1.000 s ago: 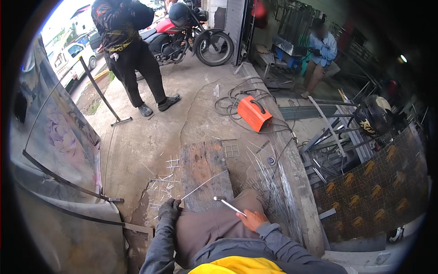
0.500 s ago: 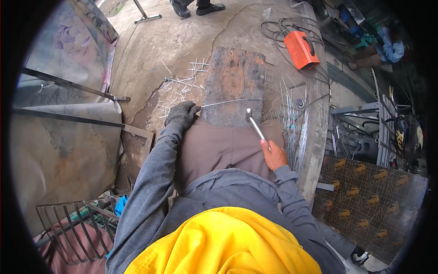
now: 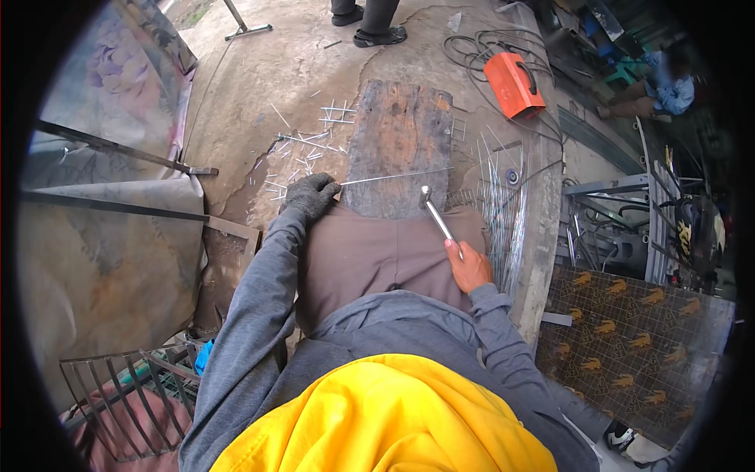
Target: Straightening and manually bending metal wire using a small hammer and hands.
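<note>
A dark, weathered wooden board [image 3: 399, 130] lies on the ground in front of my knees. Across it runs a thin metal rod [image 3: 397, 175], its left end pinched in my gloved left hand [image 3: 311, 197]. My bare right hand [image 3: 471, 267] is wrapped round the handle of a hammer [image 3: 438, 217]. The hammer's head hovers near the board's lower right edge, just below the rod and apart from it. Short cut rod pieces [image 3: 309, 144] are scattered left of the board, with a small welded grid [image 3: 338, 114] above them.
A bundle of long thin rods [image 3: 503, 212] lies to the right. An orange machine [image 3: 514, 85] with coiled cable stands beyond it. Another person's shoes [image 3: 381, 36] are at the top; a second person [image 3: 668, 86] sits far right. A patterned panel [image 3: 633, 346] is at lower right.
The rod, which looked bowed, now lies straighter across the board, its right end a little lower. The person at the top has stepped to the right. Both my hands keep their grip.
</note>
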Available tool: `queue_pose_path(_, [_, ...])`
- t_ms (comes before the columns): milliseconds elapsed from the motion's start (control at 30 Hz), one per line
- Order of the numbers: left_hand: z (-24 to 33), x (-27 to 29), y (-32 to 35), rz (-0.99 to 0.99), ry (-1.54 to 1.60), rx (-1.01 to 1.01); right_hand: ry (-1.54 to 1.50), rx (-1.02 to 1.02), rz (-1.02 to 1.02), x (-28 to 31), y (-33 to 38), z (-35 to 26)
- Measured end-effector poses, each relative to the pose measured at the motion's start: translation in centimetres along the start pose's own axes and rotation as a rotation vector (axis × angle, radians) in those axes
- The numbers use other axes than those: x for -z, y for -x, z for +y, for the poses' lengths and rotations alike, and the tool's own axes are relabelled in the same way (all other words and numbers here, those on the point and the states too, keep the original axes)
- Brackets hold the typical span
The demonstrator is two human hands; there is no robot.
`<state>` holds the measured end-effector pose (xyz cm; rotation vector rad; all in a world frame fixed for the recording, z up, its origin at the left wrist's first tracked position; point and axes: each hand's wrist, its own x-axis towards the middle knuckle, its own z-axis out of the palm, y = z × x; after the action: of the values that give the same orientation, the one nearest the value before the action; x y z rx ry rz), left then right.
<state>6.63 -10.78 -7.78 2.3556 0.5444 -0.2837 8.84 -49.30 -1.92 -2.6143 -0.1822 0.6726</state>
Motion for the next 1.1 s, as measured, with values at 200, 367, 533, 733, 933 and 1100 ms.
queue_pose_path(200, [-0.6, -0.1, -0.8, -0.063, -0.033, -0.013, -0.010, 0.007, 0.006, -0.2, -0.1, 0.1])
queue_pose_path(367, [0.0, 0.1, -0.7, -0.094, -0.017, 0.031, -0.099, -0.012, -0.009, -0.4, -0.3, 0.7])
queue_pose_path(533, [-0.5, -0.1, -1.2, -0.111, -0.051, 0.033, -0.289, 0.013, 0.119, 0.8, -0.5, -0.4])
queue_pose_path(733, [-1.2, -0.5, -2.0, -0.152, -0.056, 0.072, -0.452, 0.129, 0.301, 3.9, -2.0, -4.1])
queue_pose_path(933, [-0.7, -0.3, -1.8, -0.202, -0.011, 0.112, -0.230, 0.149, 0.332, -1.0, -4.8, -1.3])
queue_pose_path(1100, [-1.0, -0.3, -1.5, -0.178, -0.015, 0.099, -0.387, 0.092, 0.314, -0.3, -4.0, -3.1])
